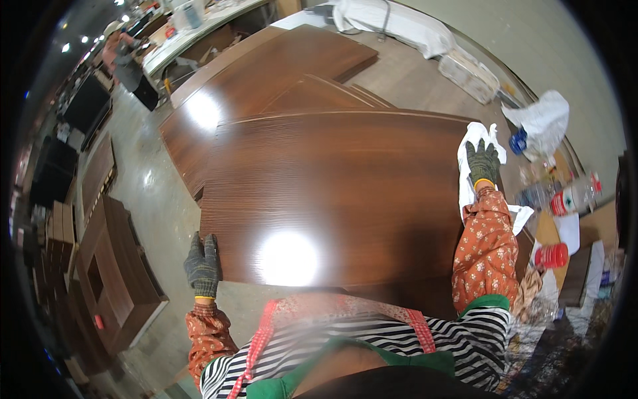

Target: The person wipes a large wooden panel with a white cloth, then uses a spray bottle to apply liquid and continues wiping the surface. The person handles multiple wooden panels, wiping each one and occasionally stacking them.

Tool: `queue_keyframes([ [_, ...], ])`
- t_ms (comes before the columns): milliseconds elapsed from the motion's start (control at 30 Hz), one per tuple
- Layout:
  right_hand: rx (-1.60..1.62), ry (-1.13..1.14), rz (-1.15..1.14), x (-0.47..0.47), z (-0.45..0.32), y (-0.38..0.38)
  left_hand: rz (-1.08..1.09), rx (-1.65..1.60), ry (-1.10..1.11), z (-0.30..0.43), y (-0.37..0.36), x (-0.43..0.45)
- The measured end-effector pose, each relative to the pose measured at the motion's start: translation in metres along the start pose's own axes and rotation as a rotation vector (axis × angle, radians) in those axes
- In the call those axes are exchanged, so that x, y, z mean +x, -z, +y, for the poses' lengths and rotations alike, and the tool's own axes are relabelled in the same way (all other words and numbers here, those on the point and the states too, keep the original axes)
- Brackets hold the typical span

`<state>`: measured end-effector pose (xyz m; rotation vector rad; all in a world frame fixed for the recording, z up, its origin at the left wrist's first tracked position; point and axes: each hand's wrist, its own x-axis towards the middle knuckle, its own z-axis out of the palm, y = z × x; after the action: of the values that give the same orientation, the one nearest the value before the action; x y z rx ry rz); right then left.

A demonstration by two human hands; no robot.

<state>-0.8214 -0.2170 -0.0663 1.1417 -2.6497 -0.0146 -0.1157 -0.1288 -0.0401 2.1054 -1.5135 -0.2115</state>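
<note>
Before me lies a glossy brown wood-grain panel (349, 189), with bright light reflected on its surface. My left hand (203, 265), in a dark knit work glove, is at the panel's left edge near the front corner, its fingers along that edge. My right hand (482, 162), gloved the same way, is spread flat on a white cloth (468, 144) at the panel's right end. The cloth hangs past that end and runs partly under my forearm. Whether the right fingers pinch the cloth is hidden.
More brown panels (294, 55) lie stacked beyond, at differing angles. Plastic bottles (573, 195), a red jar (551, 256) and rags crowd the right side. A brown cabinet carcass (117, 279) stands on the floor at left. A person (124, 62) stands by a workbench (199, 37) far left.
</note>
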Motion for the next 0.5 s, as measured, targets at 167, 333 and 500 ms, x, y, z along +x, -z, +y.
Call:
queue_keyframes([
  [167,0.19,0.599,0.367,-0.014,-0.151,0.025,-0.054,0.073,0.072,0.013,0.008,-0.006],
  [333,0.431,1.003,0.262,-0.119,-0.322,0.109,-0.1,0.081,0.129,0.016,0.01,-0.001],
  [500,0.657,1.451,0.158,-0.255,-0.397,0.151,-0.06,-0.004,0.065,0.006,0.01,-0.015],
])
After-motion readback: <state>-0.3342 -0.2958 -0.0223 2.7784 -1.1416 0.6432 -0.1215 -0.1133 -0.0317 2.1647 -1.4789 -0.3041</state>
